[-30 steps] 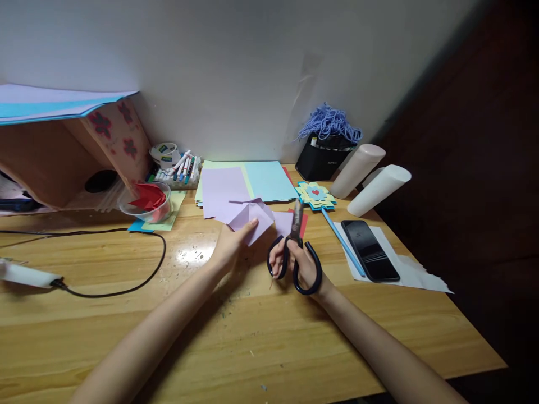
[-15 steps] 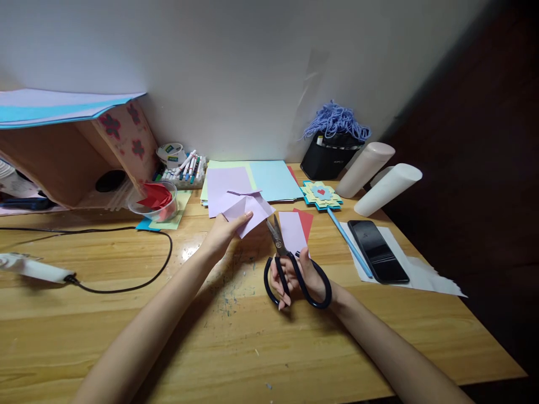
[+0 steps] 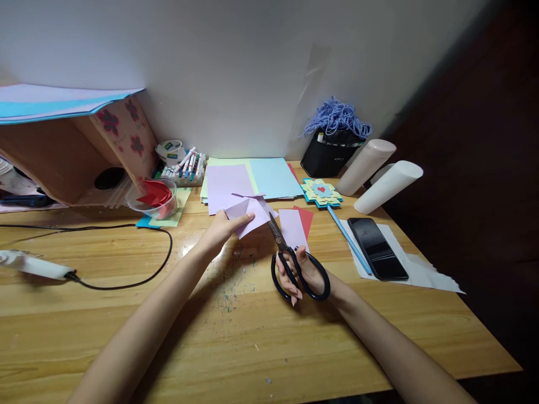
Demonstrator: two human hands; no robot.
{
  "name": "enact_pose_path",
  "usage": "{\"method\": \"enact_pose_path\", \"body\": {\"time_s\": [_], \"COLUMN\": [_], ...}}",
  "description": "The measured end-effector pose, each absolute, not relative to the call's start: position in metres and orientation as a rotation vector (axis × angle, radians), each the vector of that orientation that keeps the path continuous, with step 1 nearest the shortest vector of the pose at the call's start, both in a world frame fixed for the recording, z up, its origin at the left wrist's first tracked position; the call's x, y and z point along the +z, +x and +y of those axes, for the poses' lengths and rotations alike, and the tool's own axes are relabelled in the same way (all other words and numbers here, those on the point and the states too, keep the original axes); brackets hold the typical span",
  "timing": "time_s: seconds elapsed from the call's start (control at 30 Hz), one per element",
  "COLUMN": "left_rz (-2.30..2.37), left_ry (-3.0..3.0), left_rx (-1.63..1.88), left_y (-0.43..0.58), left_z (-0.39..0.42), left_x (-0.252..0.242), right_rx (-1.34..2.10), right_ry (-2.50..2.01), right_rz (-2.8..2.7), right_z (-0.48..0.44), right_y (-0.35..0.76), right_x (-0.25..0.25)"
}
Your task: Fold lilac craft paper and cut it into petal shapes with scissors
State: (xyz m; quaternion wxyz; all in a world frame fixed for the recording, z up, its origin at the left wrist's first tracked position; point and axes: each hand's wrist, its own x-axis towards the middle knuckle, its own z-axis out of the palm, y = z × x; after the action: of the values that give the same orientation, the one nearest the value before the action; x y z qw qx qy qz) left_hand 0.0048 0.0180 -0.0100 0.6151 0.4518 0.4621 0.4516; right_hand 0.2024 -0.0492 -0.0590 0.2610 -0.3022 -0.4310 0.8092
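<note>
My left hand [image 3: 227, 227] pinches a folded piece of light purple paper [image 3: 256, 219] above the table, its thumb lying on top. In my right hand [image 3: 301, 272] are black-handled scissors [image 3: 278, 235], their blades pointing up and left at the right edge of that paper. The blades look nearly closed. Just right of the blades a light purple strip [image 3: 293, 227] lies partly over a red paper piece [image 3: 306, 219]. Behind the held paper is a stack of coloured sheets [image 3: 273, 178].
At the left are a cardboard box [image 3: 50, 151], a plastic bowl [image 3: 168, 205], markers [image 3: 191, 165] and a corded white tool [image 3: 36, 265]. At the right stand a black holder [image 3: 328, 154] and bottles [image 3: 389, 187], near a phone [image 3: 377, 249].
The scissor blades have come closer together, and the handles have drawn in. My right hand has shifted slightly right and up. My left hand still holds the paper, which has barely moved.
</note>
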Motion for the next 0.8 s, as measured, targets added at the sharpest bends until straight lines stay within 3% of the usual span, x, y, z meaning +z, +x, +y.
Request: {"method": "enact_pose_path", "body": {"time_s": [0.8], "left_rz": [1.048], "left_ry": [1.029], "left_rx": [1.009], "left_y": [0.002], "left_z": [0.019], "left_x": [-0.005], "right_rx": [2.221], "right_ry": [-0.783], "right_rz": [-1.136], "right_z": [-0.049], "right_y": [0.202], "right_x": [-0.063]}}
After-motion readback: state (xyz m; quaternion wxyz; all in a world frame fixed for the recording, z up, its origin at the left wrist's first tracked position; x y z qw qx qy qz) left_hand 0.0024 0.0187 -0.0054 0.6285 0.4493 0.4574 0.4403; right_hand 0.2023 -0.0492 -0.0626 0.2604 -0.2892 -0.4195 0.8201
